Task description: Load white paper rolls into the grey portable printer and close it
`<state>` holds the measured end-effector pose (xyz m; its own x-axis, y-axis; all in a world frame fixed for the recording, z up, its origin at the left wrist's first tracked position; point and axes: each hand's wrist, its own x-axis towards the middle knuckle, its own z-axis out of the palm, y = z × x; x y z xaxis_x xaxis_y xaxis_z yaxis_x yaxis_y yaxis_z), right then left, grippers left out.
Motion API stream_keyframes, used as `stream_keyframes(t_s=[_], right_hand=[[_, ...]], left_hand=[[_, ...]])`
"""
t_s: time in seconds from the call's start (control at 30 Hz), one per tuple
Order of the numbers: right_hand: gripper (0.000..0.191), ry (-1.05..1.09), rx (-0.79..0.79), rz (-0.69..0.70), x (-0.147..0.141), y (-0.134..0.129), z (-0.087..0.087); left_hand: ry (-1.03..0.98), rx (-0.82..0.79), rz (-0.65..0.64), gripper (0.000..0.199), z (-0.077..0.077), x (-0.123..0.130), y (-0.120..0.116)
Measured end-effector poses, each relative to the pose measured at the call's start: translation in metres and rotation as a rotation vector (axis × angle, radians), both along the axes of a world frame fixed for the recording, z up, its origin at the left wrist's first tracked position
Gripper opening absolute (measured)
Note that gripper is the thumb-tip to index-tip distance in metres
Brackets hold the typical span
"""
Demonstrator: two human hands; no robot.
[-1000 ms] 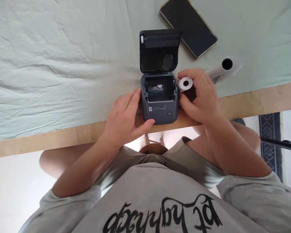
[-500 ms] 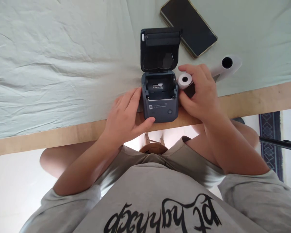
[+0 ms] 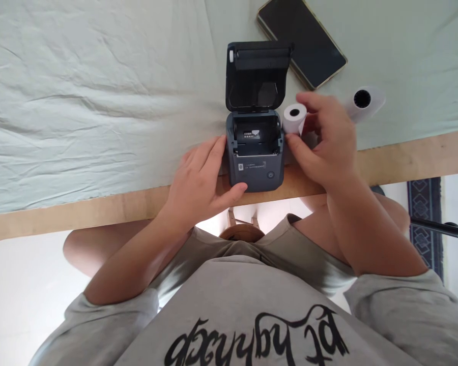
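Observation:
A dark blue portable thermal printer [image 3: 255, 175] stands at the table's front edge with its lid [image 3: 255, 81] raised and its paper bay exposed. My left hand [image 3: 198, 175] steadies the printer, fingers along its left side and thumb at the front corner. Beside the printer's right wall, a small white paper roll [image 3: 294, 119] is pinched between the thumb and fingers of my right hand [image 3: 324, 142]. The roll's dark core faces up, and a loose paper end shows near my fingers. Part of the roll's right side is hidden by the hand.
A black smartphone [image 3: 303, 43] lies behind the printer to the right. Another white roll [image 3: 370, 101] with a dark core is beyond my right hand. A pale green cloth [image 3: 99, 101] covers the table, leaving a wooden front edge [image 3: 404, 157] bare.
My right hand has lifted the paper roll slightly and tilted it, so more of its side shows. The printer and the other things appear shifted slightly right in view.

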<state>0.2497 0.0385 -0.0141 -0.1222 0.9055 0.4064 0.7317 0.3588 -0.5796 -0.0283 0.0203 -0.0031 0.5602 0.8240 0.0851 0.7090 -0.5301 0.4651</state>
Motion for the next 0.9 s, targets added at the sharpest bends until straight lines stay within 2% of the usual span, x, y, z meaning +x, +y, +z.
stream_keyframes(t_s=[0.1,0.2,0.33,0.5,0.73,0.9], right_hand=[[0.047,0.117,0.111,-0.007,-0.001,-0.001,0.009],[0.027,0.124,0.223,0.021,-0.012,-0.002,0.021],[0.013,0.022,0.158,0.079,-0.031,0.002,0.033],[0.014,-0.126,0.089,0.084,-0.040,0.011,0.035],[0.018,0.000,0.029,0.126,-0.041,0.014,0.033],[0.012,-0.030,-0.002,0.169,-0.038,0.005,0.033]], left_hand=[[-0.002,-0.012,-0.004,0.078,-0.001,-0.001,0.000],[-0.014,0.008,-0.015,0.077,-0.002,-0.001,0.000],[-0.020,0.027,-0.019,0.076,-0.002,-0.001,0.001],[-0.021,0.012,-0.014,0.078,-0.002,-0.001,0.000],[-0.019,0.006,-0.009,0.079,-0.002,0.000,-0.001],[-0.025,-0.007,-0.001,0.079,-0.001,0.000,-0.003]])
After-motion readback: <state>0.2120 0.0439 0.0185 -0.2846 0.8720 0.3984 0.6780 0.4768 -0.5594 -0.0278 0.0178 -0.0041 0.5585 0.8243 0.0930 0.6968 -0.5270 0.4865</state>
